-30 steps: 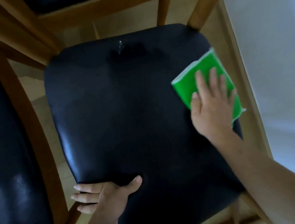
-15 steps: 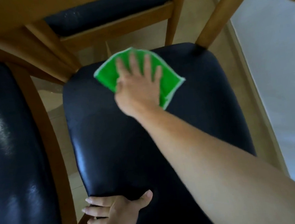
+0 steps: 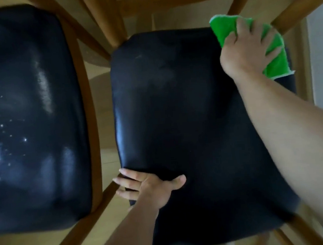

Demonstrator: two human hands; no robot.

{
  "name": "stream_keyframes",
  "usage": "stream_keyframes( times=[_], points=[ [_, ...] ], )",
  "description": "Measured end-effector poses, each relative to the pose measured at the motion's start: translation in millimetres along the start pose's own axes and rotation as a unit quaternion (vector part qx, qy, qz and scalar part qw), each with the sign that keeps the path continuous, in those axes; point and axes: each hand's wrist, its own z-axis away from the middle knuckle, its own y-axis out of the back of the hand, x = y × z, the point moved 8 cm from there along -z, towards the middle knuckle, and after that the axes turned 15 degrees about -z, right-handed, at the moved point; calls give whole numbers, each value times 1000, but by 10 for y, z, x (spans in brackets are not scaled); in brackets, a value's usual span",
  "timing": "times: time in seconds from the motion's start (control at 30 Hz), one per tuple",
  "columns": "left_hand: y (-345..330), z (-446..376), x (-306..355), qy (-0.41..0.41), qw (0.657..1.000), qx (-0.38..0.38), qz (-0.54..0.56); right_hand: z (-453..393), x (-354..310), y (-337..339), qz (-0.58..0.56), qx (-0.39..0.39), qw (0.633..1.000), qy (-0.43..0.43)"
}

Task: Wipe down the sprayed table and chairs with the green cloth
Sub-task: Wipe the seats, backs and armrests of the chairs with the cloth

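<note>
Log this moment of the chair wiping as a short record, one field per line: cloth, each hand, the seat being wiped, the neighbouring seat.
cloth: green cloth, at the far right corner of the seat
right hand: right hand presses the cloth down, fingers spread
left hand: left hand grips the seat's near left edge
seat being wiped: black seat, no droplets visible
neighbouring seat: left black seat, dotted with bright droplets
</note>
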Motion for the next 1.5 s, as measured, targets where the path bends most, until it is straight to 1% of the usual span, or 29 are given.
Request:
stream_keyframes(
  times=[0.07,0.13,0.23,0.3,0.37,0.4,0.43,0.47,0.53,0.6,0.67,0.73,0.83,0.9,0.93,1.0,1.07,1.13,1.17,1.2,1.23,1.27,1.33,1.37,1.43,1.5],
  points=[
    [-4,22,14,-3,1000,-8,-15,72,-347,-195,13,-25,999,35],
    [-2,28,21,2,999,-14,-30,325,-837,-469,33,-64,990,122],
    [-2,38,20,16,998,-19,-50,934,-1499,-915,46,-136,954,265],
    [-5,46,8,24,998,-19,-60,1165,-1660,-1053,53,-161,929,329],
    [-6,48,12,20,998,-20,-51,1094,-1609,-1009,67,-173,908,376],
    [-12,44,14,15,999,-22,-45,991,-1535,-938,78,-165,902,391],
    [-14,40,19,9,999,-25,-40,834,-1432,-841,91,-142,906,387],
    [-16,33,14,6,999,-29,-36,633,-1305,-730,99,-110,922,358],
    [-30,23,11,7,999,-39,-27,256,-1017,-510,91,-57,962,250],
    [-40,-3,-6,8,999,-43,-19,123,-852,-456,79,-42,984,154],
    [-67,-20,-11,0,999,-48,-10,191,-875,-526,70,-59,990,108],
    [-87,-26,-7,-11,999,-47,-1,381,-990,-621,55,-85,989,109],
    [-97,-36,0,-16,998,-53,0,848,-1186,-811,58,-109,975,183],
    [-91,-31,2,-11,998,-60,1,1244,-1303,-960,68,-133,956,253],
    [-89,-27,3,-9,998,-63,2,1465,-1348,-1038,79,-150,940,296],
    [-86,-19,7,-11,998,-63,5,1890,-1358,-1162,108,-198,896,383],
    [-76,-14,12,-16,998,-57,6,2224,-1240,-1230,130,-263,843,452],
    [-71,-7,16,-25,998,-50,3,2382,-1065,-1215,135,-315,799,494],
    [-71,-4,21,-29,998,-48,3,2355,-1008,-1173,136,-327,787,505],
    [-70,-4,28,-33,998,-48,4,2246,-981,-1121,140,-326,785,509],
    [-73,-10,29,-34,998,-49,6,2069,-981,-1068,143,-307,797,500],
    [-71,-17,35,-36,998,-51,9,1816,-1002,-1002,143,-275,823,477],
    [-57,-24,24,-38,998,-52,17,1277,-1026,-856,120,-215,890,384],
    [-51,-21,33,-40,998,-54,20,1071,-1025,-801,102,-197,916,335],
    [-53,-23,28,-43,997,-56,23,926,-1018,-808,87,-173,946,259],
    [-58,-26,41,-47,997,-55,21,1068,-1094,-891,73,-158,960,219]
  ],
)
